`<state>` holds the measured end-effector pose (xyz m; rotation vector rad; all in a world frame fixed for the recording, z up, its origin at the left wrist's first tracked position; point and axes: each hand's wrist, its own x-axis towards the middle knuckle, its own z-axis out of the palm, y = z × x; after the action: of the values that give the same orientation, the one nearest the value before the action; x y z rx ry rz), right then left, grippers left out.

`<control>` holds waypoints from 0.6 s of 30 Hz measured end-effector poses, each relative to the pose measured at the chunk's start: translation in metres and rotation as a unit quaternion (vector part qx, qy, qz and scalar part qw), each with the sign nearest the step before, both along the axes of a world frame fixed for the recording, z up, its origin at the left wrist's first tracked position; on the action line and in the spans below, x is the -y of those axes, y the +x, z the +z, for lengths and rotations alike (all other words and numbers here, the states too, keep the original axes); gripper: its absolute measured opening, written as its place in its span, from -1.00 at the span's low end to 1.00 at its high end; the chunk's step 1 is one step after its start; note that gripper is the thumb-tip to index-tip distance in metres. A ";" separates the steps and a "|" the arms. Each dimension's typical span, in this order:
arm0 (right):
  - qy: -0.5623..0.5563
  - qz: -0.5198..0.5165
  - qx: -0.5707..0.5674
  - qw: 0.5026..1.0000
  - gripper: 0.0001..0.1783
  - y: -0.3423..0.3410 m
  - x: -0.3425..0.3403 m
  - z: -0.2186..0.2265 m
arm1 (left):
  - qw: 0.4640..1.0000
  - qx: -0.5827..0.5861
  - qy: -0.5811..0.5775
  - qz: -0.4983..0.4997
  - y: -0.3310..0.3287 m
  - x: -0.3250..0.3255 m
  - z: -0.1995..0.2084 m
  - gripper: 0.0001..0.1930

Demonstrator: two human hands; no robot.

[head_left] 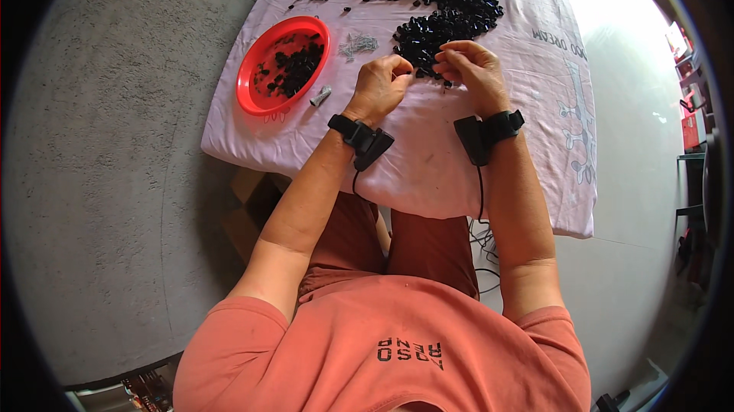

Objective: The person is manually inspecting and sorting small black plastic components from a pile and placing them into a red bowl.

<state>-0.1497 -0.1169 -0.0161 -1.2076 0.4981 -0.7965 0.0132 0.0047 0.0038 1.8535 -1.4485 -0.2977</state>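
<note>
My left hand is curled with its fingertips pinched together at the near edge of a heap of small shiny black pieces. Whatever it may hold is too small to make out. Opposite it, my right hand hovers over the heap's near right side, thumb and fingers drawn together; any piece between them is hidden. A few loose black pieces lie between the two hands. Left of my left hand is a red round plastic basin with more black pieces inside. A small pile of thin silvery pieces lies between basin and heap.
A pale pink printed cloth covers the table. Beside the basin lies a small grey cylindrical object. Black straps with boxes and cables are on both wrists. A grey wall stands at the left, with dark cables below the table edge.
</note>
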 end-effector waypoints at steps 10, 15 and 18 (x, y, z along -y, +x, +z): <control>-0.131 0.082 -0.035 0.987 -0.83 0.006 -0.015 0.005 | 0.872 -0.488 -0.003 -0.026 -0.013 -0.012 0.011 -0.83; -0.124 0.113 -0.015 0.986 -0.88 0.009 -0.016 0.003 | 0.854 -0.521 -0.021 0.011 -0.017 -0.016 0.007 -0.85; -0.110 0.120 -0.037 0.986 -0.90 0.009 -0.016 0.002 | 0.866 -0.500 -0.023 0.012 -0.015 -0.017 0.004 -0.87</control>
<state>-0.1410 -0.1012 -0.0144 -1.4753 0.3211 -0.6135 -0.0014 0.0216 0.0083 1.3004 -0.6793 -1.0214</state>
